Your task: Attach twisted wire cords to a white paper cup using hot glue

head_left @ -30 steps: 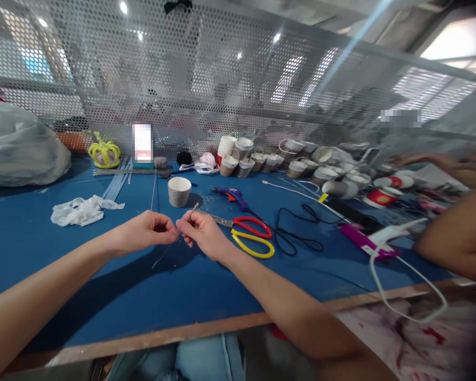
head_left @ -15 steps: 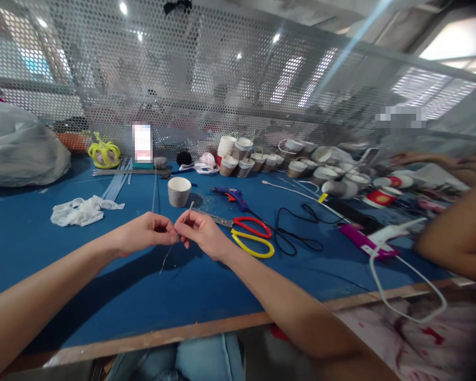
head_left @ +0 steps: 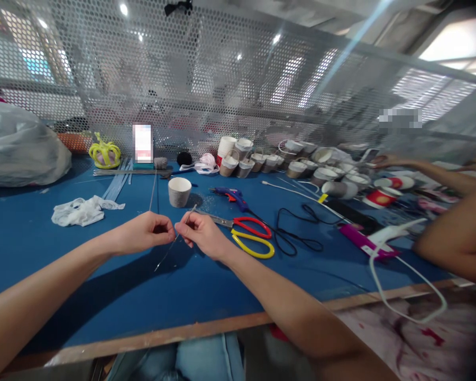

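Note:
My right hand (head_left: 202,234) pinches a thin wire (head_left: 166,255), which slants from above the fingers down to the left. The wire's upper part looks wrapped in grey yarn. Just left of it, my left hand (head_left: 153,232) is closed in a pinch, its fingertips close to the wire. A strand of grey yarn (head_left: 153,191) runs from a small yarn ball (head_left: 160,163) at the back down to my left hand. Beyond the hands stands a small pale cup (head_left: 180,192) with a textured outside. Scissors (head_left: 253,244) with red and yellow handles lie right of my right hand.
A blue glue gun (head_left: 230,197) with a black cord lies behind the scissors. White cloth (head_left: 79,210) is on the left. Several small covered cups (head_left: 325,174) crowd the back right. Another person's arm (head_left: 456,238) rests at the right, near a white-and-purple device (head_left: 368,242).
My left hand has drawn slightly away from my right fingertips. The wire's lower end has swung a little to the left, and the yarn strand has shifted left too.

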The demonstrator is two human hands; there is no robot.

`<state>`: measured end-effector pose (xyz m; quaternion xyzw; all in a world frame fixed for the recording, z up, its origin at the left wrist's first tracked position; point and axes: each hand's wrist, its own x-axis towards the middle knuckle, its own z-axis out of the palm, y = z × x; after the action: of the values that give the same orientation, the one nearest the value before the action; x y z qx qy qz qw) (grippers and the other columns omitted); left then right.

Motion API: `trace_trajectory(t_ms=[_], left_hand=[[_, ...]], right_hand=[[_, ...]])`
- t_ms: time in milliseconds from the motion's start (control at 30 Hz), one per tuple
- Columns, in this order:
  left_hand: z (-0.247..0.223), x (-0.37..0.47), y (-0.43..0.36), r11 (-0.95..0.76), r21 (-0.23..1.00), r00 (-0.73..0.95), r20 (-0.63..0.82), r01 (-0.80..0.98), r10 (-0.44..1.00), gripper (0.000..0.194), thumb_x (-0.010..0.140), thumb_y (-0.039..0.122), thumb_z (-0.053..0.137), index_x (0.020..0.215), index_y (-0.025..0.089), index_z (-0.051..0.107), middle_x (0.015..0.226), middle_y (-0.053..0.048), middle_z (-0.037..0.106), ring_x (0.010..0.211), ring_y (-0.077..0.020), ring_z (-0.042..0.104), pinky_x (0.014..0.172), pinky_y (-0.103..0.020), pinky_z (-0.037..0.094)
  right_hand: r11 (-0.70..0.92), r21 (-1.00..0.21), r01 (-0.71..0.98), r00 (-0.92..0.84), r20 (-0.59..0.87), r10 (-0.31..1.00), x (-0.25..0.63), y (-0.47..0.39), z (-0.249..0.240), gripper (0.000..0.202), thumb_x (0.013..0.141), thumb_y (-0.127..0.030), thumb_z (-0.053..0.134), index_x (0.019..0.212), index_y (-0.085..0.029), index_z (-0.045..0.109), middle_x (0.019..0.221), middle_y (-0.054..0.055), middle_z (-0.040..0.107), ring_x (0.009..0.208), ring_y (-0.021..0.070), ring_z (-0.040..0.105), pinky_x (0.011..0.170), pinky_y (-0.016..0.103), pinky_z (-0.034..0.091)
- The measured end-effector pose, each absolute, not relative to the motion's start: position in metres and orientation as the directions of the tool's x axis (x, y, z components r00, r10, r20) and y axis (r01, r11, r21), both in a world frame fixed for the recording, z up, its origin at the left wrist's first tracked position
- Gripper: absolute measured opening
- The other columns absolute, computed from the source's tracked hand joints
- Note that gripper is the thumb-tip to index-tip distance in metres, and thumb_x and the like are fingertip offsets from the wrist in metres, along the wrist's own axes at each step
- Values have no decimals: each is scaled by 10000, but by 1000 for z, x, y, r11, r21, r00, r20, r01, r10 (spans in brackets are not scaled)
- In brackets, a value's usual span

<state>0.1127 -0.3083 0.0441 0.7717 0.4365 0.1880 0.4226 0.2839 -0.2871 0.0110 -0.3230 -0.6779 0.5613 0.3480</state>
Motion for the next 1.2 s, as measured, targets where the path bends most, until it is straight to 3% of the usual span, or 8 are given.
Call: trace_trajectory(t_ms=[367,600,867,1200], left_hand=[[37,120,-311,-105,894,500,-143,436,854,233,690,347,535,679,114,549,566,47,443,536,-78,366,508,-202,292],[38,119,-310,-25,934,507,-171,357,845,224,671,333,566,706,112,574,644,20,534,608,-97,443,603,-222,345],[40,117,-309,-72,927,510,-137,369,849,223,698,341,544,696,118,557,633,31,506,592,-87,416,577,-205,330],[39,115,-308,-195,824,500,-120,532,858,233,703,343,508,642,120,537,550,48,425,522,-82,358,494,-195,290]], right_hand=[[242,-961,134,-478,151,865,281,-297,21,298,694,-382,601,577,-149,458,432,-72,408,371,33,349,361,169,250],[142,-990,-17,-579,126,805,282,-293,17,271,698,-411,585,704,-152,505,609,-24,505,518,68,465,443,187,397],[219,-973,76,-495,154,855,283,-289,13,256,699,-364,601,641,-155,463,464,-64,443,397,49,391,384,173,319],[232,-960,159,-476,131,870,281,-293,16,297,695,-399,591,595,-165,438,414,-81,397,375,44,342,382,182,241]])
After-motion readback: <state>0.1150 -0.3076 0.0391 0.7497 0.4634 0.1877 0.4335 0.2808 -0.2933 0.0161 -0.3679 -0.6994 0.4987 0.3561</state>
